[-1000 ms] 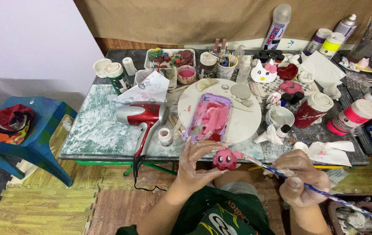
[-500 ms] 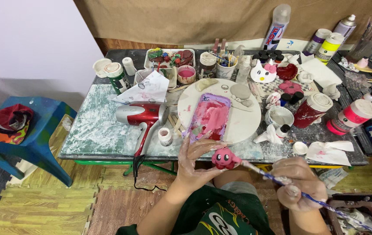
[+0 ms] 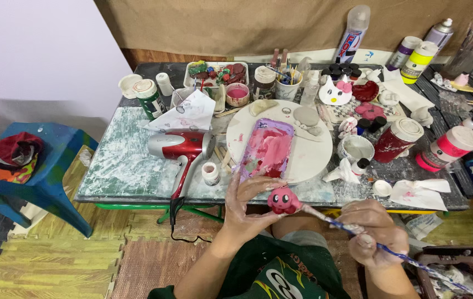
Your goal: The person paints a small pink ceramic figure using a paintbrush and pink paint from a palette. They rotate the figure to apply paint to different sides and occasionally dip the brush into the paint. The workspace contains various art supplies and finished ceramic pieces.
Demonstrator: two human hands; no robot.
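- Head view: left hand (image 3: 243, 209) grasps pink figurine (image 3: 282, 200), already mostly coated.
- Right hand (image 3: 373, 231) grips paintbrush (image 3: 358, 235), tip touching figurine; detailing apparently remains.

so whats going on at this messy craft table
A person is painting a small pink figurine, held in the left hand just in front of the table. The right hand holds a paintbrush with its tip at the figurine. A pink-smeared palette and a red hair dryer lie on the table.
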